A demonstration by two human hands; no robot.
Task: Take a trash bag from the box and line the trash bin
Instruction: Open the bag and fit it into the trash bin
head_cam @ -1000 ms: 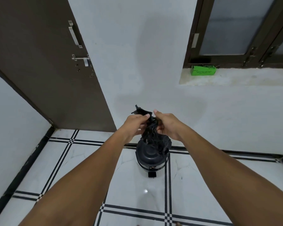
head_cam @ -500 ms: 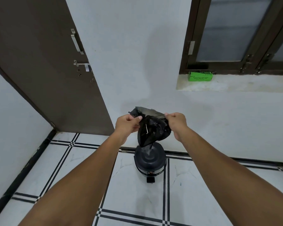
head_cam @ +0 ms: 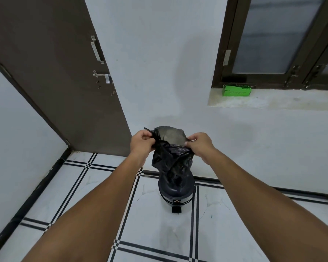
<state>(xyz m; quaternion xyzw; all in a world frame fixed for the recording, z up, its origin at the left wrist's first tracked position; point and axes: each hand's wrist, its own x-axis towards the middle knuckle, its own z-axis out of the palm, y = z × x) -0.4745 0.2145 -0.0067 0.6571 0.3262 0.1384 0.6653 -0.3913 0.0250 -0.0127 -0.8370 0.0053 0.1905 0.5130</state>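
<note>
Hands moved apart; trash bag (head_cam: 171, 157) mouth now pulled wider open.

The trash bin (head_cam: 175, 193) stands on tiled floor (head_cam: 95, 190) just before the wall (head_cam: 159, 72), with bare tiles on its left, right and near sides; the black trash bag (head_cam: 171, 159) hangs directly above its closed lid, blocking the way down; the brown door (head_cam: 51, 72) stands well left; the green box (head_cam: 237, 90) sits on the sill (head_cam: 273, 101), up right.

Even soft light, sharp, wide-angle edge warp
</note>
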